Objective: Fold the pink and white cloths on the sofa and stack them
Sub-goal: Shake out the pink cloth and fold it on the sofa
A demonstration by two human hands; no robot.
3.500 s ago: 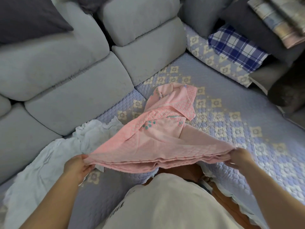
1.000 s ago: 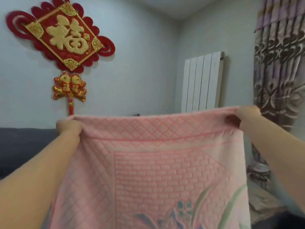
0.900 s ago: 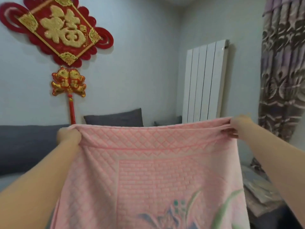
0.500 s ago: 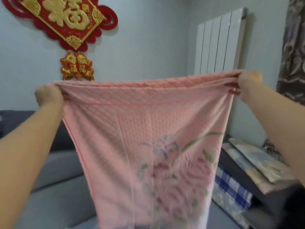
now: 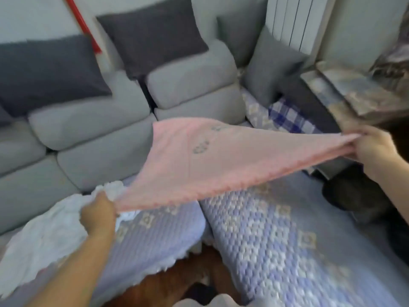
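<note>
1. I have the pink cloth (image 5: 212, 158) stretched in the air between both hands, above the quilted sofa cover (image 5: 276, 235). My left hand (image 5: 98, 214) has its fingers curled round one corner, low and near me; my right hand (image 5: 374, 148) pinches the other corner, higher and further out.
2. As I judge it, no fold is made in it yet. It looks opened out for laying flat.
3. The white cloth (image 5: 42, 235) lies crumpled just beside and behind my left hand, unfolded. Both folds and the stack remain.
4. Below the span between my hands the cover is bare, with room to lay the cloth down.
5. The grey back cushions (image 5: 106, 151) stand just beyond the cloth's far edge, and the sofa's front edge runs close under my left forearm.
</note>
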